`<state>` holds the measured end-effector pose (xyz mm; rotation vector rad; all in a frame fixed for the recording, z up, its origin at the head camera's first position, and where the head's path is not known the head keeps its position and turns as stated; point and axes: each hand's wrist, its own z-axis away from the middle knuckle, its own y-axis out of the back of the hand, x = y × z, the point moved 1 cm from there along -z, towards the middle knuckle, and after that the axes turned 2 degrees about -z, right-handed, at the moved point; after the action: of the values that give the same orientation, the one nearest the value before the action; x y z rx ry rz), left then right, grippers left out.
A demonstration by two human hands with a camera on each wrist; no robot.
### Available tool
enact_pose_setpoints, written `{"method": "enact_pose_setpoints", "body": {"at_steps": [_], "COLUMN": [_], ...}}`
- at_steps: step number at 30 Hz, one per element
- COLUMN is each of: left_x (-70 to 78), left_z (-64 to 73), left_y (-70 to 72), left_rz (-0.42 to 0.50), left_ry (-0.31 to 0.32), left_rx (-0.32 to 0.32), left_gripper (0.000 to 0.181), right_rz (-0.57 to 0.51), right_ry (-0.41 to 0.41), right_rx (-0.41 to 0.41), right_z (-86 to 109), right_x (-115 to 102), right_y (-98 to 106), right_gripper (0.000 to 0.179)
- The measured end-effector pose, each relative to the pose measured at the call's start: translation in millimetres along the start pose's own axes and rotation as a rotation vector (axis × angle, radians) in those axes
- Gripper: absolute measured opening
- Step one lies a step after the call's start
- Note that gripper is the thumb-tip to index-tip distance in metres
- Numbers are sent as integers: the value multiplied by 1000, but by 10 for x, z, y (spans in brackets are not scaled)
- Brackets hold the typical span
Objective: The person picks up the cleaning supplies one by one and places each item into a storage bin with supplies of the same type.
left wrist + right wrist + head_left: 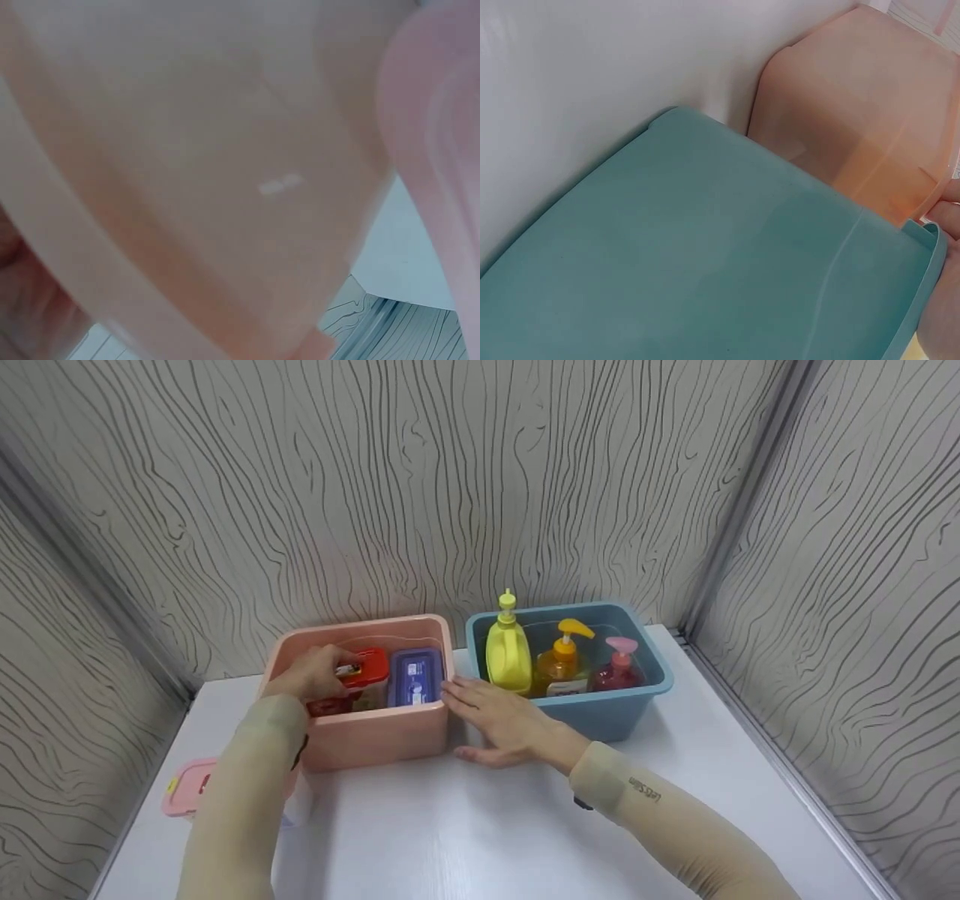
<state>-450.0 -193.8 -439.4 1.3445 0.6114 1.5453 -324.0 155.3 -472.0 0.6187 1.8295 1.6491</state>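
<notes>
My left hand (313, 671) reaches over the left rim of the pink bin (379, 739) and grips the left side of a food container with a red lid (369, 666). To the right of it, a container with a blue-purple lid (417, 678) sits in the same bin. In the left wrist view the bin's wall (225, 180) fills most of the picture. Fingers straight, my right hand (501, 721) touches the pink bin's right front corner, its thumb low beside the wall. The right wrist view shows the teal bin (705, 240) close in front.
The teal bin holds a yellow pump bottle (508, 656), an orange pump bottle (561, 666) and a dark red bottle with a pink pump (619, 671). A pink-lidded container (187, 789) stands on the white table (420, 840), partly behind my left forearm. Patterned walls (465, 495) enclose the table.
</notes>
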Motion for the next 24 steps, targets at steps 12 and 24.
{"method": "enact_pose_setpoints", "body": {"at_steps": [12, 24], "left_x": [27, -44], "left_z": [86, -72], "left_y": [-28, -78], "left_rz": [39, -60], "left_ry": [7, -31], "left_rx": [7, 0], "left_gripper": [72, 72], "right_rz": [8, 9], "right_ry": [7, 14], "right_rx": [7, 21], "right_z": [-3, 6], "right_x": [-9, -9], "right_y": [7, 6], "right_gripper": [91, 91]}}
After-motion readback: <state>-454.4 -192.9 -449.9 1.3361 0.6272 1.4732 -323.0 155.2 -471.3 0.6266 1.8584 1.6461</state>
